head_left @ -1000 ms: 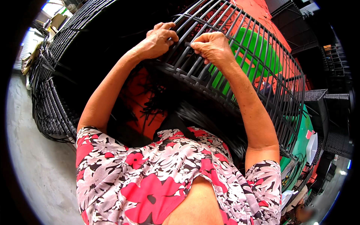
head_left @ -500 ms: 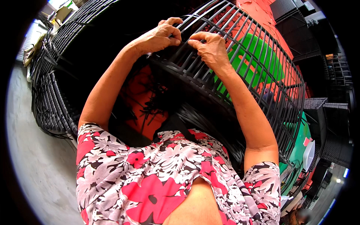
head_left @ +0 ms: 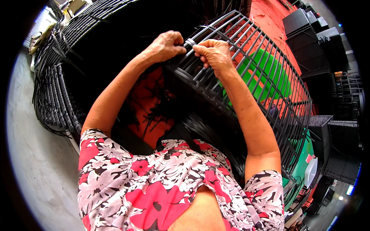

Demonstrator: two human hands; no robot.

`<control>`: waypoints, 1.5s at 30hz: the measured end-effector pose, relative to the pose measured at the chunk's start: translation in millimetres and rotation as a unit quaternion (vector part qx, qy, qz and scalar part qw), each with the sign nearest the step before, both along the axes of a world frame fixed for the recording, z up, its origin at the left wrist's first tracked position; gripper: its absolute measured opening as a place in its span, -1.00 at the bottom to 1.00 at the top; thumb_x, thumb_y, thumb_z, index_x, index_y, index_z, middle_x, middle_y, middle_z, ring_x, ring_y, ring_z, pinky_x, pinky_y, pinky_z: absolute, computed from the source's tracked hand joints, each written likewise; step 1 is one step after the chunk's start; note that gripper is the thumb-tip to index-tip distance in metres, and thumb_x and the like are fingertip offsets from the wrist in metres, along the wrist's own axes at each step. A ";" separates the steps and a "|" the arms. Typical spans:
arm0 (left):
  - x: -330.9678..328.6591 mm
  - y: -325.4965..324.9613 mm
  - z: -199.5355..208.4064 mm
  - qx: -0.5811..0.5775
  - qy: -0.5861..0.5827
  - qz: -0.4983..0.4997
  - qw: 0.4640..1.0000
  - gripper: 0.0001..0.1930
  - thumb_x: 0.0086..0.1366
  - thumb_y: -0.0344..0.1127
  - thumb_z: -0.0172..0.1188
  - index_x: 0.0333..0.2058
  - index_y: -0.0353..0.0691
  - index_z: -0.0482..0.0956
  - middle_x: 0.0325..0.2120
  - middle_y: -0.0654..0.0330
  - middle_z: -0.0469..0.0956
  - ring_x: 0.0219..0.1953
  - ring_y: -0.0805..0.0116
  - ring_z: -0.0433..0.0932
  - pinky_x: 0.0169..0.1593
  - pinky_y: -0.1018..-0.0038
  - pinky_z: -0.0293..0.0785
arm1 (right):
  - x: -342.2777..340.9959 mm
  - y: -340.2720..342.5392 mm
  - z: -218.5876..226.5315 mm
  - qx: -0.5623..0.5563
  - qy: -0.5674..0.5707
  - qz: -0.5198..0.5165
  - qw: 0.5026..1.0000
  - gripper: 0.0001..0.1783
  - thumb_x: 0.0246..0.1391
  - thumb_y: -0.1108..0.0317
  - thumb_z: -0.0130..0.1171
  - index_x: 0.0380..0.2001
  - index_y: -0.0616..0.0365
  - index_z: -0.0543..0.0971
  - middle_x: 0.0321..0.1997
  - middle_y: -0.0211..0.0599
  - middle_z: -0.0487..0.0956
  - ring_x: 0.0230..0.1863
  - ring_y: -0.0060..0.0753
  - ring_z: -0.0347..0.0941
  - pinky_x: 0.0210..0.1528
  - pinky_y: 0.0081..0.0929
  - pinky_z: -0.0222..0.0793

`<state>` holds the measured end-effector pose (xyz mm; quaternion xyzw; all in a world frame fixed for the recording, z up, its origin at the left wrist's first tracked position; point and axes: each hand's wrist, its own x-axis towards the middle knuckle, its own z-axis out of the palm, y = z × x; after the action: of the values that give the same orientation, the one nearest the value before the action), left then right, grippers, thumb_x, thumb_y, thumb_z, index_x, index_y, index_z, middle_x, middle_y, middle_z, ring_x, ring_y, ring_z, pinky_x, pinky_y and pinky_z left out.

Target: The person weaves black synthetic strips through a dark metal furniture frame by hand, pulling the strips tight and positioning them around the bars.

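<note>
In front of me is a dark frame with grey slats [head_left: 200, 74], a piece of half-woven wicker-like work. Near its upper left corner my right hand [head_left: 214, 56] pinches a flat grey strip [head_left: 190, 41], which bends in a small loop. Just left of that loop is my left hand [head_left: 165, 47], its fingers curled and closed against the dark edge. Whatever those fingers hold is lost in the shadow.
A green plastic thing [head_left: 283, 73] with a slot shows behind the slats, over a red floor covering [head_left: 266, 15]. To the left curves a bundle of black woven strands [head_left: 58, 86]. Stacked black woven pieces [head_left: 308, 54] stand at right.
Both hands have come slightly lower in the picture, and the left has drawn a little left. The strip now shows as a loop by the right fingertips. The view has shifted slightly.
</note>
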<state>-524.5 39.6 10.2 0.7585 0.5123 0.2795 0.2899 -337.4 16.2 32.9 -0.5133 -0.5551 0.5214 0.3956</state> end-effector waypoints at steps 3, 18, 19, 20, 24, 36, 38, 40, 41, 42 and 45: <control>0.5 -0.4 -2.2 -0.023 0.006 -0.011 1.000 -0.69 -0.01 -0.27 0.32 -0.35 -0.36 0.53 -0.54 0.21 0.48 -0.47 0.48 0.45 -0.39 0.50 0.38 | -5.3 2.4 -1.1 -0.015 -0.020 0.002 1.000 -0.90 -0.07 0.42 0.28 -0.52 0.24 0.59 -0.65 -0.44 0.52 -0.72 -0.78 0.32 -0.77 -0.81 0.23; -14.6 14.5 -15.1 -0.225 -0.289 0.010 0.931 -0.82 -0.10 -0.37 0.35 -0.44 -0.20 0.65 -0.56 0.31 0.55 -0.53 0.55 0.45 -0.47 0.62 0.33 | -14.2 11.6 4.1 -0.048 -0.114 0.012 0.992 -0.91 -0.09 0.44 0.27 -0.50 0.24 0.60 -0.67 -0.41 0.52 -0.75 -0.76 0.27 -0.79 -0.77 0.15; -13.0 15.7 -15.7 -0.237 -0.299 0.009 0.924 -0.83 -0.10 -0.37 0.36 -0.44 -0.20 0.65 -0.55 0.30 0.55 -0.53 0.55 0.46 -0.46 0.63 0.34 | -13.4 13.6 6.5 -0.052 -0.132 0.018 0.990 -0.91 -0.09 0.43 0.27 -0.50 0.24 0.60 -0.67 -0.41 0.52 -0.76 -0.77 0.26 -0.79 -0.78 0.14; -11.8 17.0 -16.5 -0.249 -0.308 0.008 0.918 -0.83 -0.10 -0.37 0.36 -0.45 -0.20 0.64 -0.54 0.30 0.56 -0.52 0.55 0.47 -0.45 0.63 0.35 | -12.2 15.3 8.9 -0.056 -0.140 0.024 0.988 -0.91 -0.09 0.42 0.26 -0.50 0.22 0.60 -0.67 -0.42 0.52 -0.76 -0.78 0.24 -0.79 -0.79 0.11; -20.7 17.9 -25.0 -0.269 -0.346 -0.004 0.899 -0.83 -0.08 -0.40 0.36 -0.43 -0.22 0.63 -0.52 0.28 0.58 -0.52 0.53 0.51 -0.43 0.66 0.41 | -16.0 17.6 11.9 -0.071 -0.138 0.052 0.986 -0.90 -0.10 0.42 0.26 -0.50 0.23 0.60 -0.67 -0.42 0.52 -0.77 -0.79 0.24 -0.81 -0.80 0.11; -24.3 20.8 -31.0 -0.298 -0.405 -0.037 0.864 -0.81 -0.05 -0.45 0.34 -0.38 -0.26 0.63 -0.53 0.28 0.58 -0.54 0.58 0.50 -0.47 0.73 0.41 | -12.2 14.7 17.3 -0.085 -0.107 0.053 0.989 -0.92 -0.10 0.46 0.25 -0.52 0.25 0.57 -0.66 -0.36 0.52 -0.77 -0.75 0.26 -0.80 -0.79 0.11; -24.7 20.7 -33.1 -0.301 -0.416 -0.039 0.857 -0.80 -0.04 -0.45 0.34 -0.37 -0.27 0.63 -0.53 0.28 0.57 -0.55 0.59 0.49 -0.48 0.73 0.40 | -11.7 14.0 14.3 -0.089 -0.098 0.051 0.990 -0.92 -0.10 0.47 0.25 -0.52 0.26 0.57 -0.66 -0.36 0.52 -0.77 -0.75 0.28 -0.80 -0.79 0.11; -22.3 21.5 -36.8 -0.297 -0.431 -0.046 0.851 -0.81 -0.04 -0.45 0.33 -0.37 -0.28 0.63 -0.53 0.28 0.57 -0.55 0.59 0.49 -0.49 0.73 0.40 | -12.0 13.0 17.8 -0.089 -0.105 0.051 0.989 -0.92 -0.10 0.47 0.26 -0.51 0.25 0.58 -0.66 -0.37 0.52 -0.77 -0.75 0.28 -0.80 -0.80 0.11; -21.3 21.8 -38.6 -0.295 -0.439 -0.049 0.847 -0.81 -0.03 -0.45 0.33 -0.37 -0.28 0.62 -0.53 0.28 0.57 -0.55 0.59 0.49 -0.49 0.73 0.40 | -13.3 13.2 19.9 -0.089 -0.109 0.051 0.989 -0.92 -0.10 0.46 0.26 -0.51 0.25 0.58 -0.66 -0.37 0.52 -0.77 -0.75 0.28 -0.80 -0.80 0.11; -21.3 21.8 -39.2 -0.298 -0.442 -0.049 0.845 -0.81 -0.03 -0.45 0.33 -0.36 -0.28 0.62 -0.54 0.28 0.57 -0.55 0.59 0.49 -0.49 0.72 0.39 | -15.4 13.8 21.2 -0.084 -0.117 0.054 0.988 -0.91 -0.10 0.45 0.27 -0.50 0.25 0.59 -0.66 -0.38 0.53 -0.77 -0.77 0.27 -0.80 -0.80 0.10; -21.8 22.2 -38.5 -0.307 -0.450 -0.048 0.837 -0.81 -0.03 -0.46 0.33 -0.36 -0.29 0.62 -0.54 0.28 0.57 -0.56 0.58 0.49 -0.50 0.71 0.39 | -18.2 15.7 26.0 -0.080 -0.141 0.063 0.985 -0.90 -0.09 0.43 0.27 -0.50 0.24 0.59 -0.65 -0.39 0.53 -0.77 -0.77 0.27 -0.80 -0.81 0.10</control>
<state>-546.3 61.8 -28.3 0.4448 0.3475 0.4046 0.7195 -355.6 31.9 58.9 -0.5755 -0.5931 0.5105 0.2376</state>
